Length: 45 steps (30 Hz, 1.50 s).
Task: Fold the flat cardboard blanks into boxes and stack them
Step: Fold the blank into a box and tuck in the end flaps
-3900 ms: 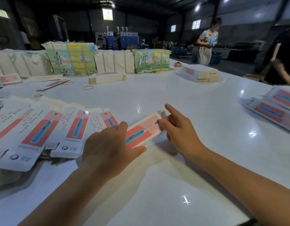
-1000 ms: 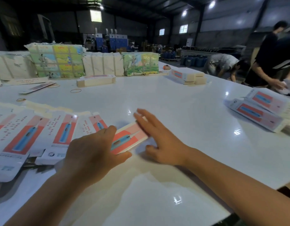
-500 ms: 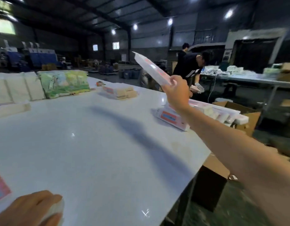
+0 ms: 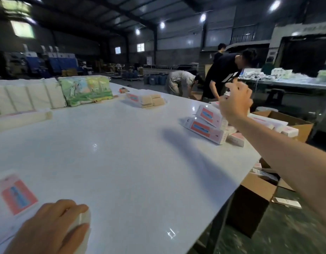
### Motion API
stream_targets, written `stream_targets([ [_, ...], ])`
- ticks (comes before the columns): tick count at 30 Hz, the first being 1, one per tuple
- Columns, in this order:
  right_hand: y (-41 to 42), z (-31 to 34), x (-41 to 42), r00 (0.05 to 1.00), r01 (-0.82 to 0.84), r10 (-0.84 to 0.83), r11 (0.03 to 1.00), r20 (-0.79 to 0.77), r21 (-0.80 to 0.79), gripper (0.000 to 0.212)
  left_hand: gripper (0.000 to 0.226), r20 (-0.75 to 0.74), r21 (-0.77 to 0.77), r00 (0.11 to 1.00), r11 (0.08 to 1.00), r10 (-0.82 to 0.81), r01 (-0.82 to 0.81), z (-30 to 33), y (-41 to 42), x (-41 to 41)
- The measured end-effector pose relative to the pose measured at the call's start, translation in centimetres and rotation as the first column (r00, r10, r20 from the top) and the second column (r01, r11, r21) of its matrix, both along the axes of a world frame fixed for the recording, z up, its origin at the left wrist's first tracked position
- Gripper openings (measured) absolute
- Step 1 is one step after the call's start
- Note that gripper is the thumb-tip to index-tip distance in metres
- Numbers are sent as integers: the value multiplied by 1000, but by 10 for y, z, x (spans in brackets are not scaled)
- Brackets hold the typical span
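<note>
right hand (image 4: 235, 103) raised over folded boxes (image 4: 206, 125), fingers loosely curled, empty | left hand (image 4: 52, 230) grips white blank (image 4: 81, 222) | floor carton (image 4: 257, 197) holds printed boxes

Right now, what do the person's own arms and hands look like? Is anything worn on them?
Both are bare. The right hand and its long forearm show no sleeve, glove, watch or ring. The left hand is also ungloved, with no sleeve in view.

Head-worn view, angled down-right across table (image 4: 140, 153); hands near.
</note>
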State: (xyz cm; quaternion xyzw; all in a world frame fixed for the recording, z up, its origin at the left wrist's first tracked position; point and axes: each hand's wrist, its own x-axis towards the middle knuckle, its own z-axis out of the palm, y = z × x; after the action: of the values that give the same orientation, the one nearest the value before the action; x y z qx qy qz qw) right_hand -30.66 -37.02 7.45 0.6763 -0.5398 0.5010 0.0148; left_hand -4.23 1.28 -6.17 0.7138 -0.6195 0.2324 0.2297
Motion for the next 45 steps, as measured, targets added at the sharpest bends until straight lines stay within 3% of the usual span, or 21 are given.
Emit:
stream_targets([
  [3,54,13,63,926,-377,374,918,-52,-125,31,30,-14,50,999,998,38,-37,22,7,-18],
  [7,147,-15,132,578,-797,789,600,-207,60,18,33,-135,248,981,963,140,-103,27,12,-26],
  [10,193,-53,167,353,-835,880,450,-319,316,19,36,-162,249,974,961,160,-117,16,13,-16],
  [13,216,-91,185,249,-753,818,500,-518,428,24,37,-180,228,973,968,144,-101,14,15,-16],
  [20,217,-116,187,293,-830,817,475,-497,291,22,36,-180,234,975,968,131,-87,10,14,-14],
  [23,215,-117,189,299,-828,816,479,-494,290,21,30,-503,25,860,996,83,-82,16,14,-15],
  [25,213,-118,189,299,-829,825,473,-479,297,20,25,-612,-85,773,958,167,-274,27,15,-1],
  [27,211,-118,189,301,-839,842,457,-448,296,18,26,-578,128,694,887,430,-443,42,16,27],
  [30,211,-119,189,290,-849,849,441,-441,290,17,53,-324,509,557,637,765,-579,64,21,73],
  [33,209,-119,188,287,-850,854,436,-433,296,18,61,-249,638,470,508,847,-578,65,14,95],
  [35,207,-120,188,285,-853,863,427,-417,299,19,57,-198,668,470,469,860,-577,61,5,98],
  [39,205,-122,188,281,-854,875,415,-393,313,20,36,-267,679,536,551,801,-485,63,-7,97],
  [43,204,-123,189,281,-851,876,416,-391,320,19,21,-516,612,396,650,760,-450,69,-10,98],
  [45,204,-123,189,277,-853,880,410,-386,323,19,32,-554,564,417,693,721,-449,79,-8,97],
])
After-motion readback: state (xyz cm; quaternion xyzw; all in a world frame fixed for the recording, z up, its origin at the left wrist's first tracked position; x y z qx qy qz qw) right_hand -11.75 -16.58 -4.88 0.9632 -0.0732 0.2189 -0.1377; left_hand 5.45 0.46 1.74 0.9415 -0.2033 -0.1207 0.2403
